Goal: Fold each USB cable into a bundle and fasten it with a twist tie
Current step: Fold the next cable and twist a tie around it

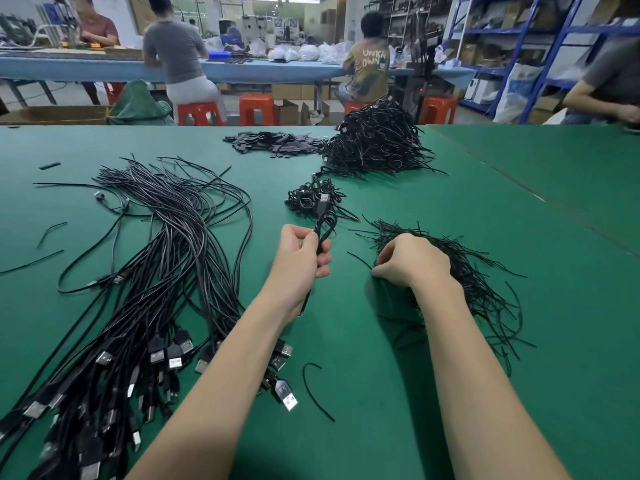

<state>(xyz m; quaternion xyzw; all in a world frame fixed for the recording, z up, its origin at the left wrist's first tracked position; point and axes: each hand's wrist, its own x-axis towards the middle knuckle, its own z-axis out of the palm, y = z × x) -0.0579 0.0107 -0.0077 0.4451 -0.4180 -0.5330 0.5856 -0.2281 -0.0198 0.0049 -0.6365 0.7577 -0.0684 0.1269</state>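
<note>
Spreading across the green table (519,209), loose USB cables (166,271) fill the left, a heap of tied bundles (374,140) sits far centre, bare cloth between. Left hand (298,261) grips a folded cable (323,233) upright; right hand (412,259), fingers curled, pinches into the twist ties (478,282) at right

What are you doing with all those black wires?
A person is bundling USB cables at a green table. The left hand grips one folded black cable, loop pointing up. The right hand reaches into a heap of thin black twist ties, picking one. Loose black cables with silver plugs wait on the left; finished bundles sit piled farther back.
</note>
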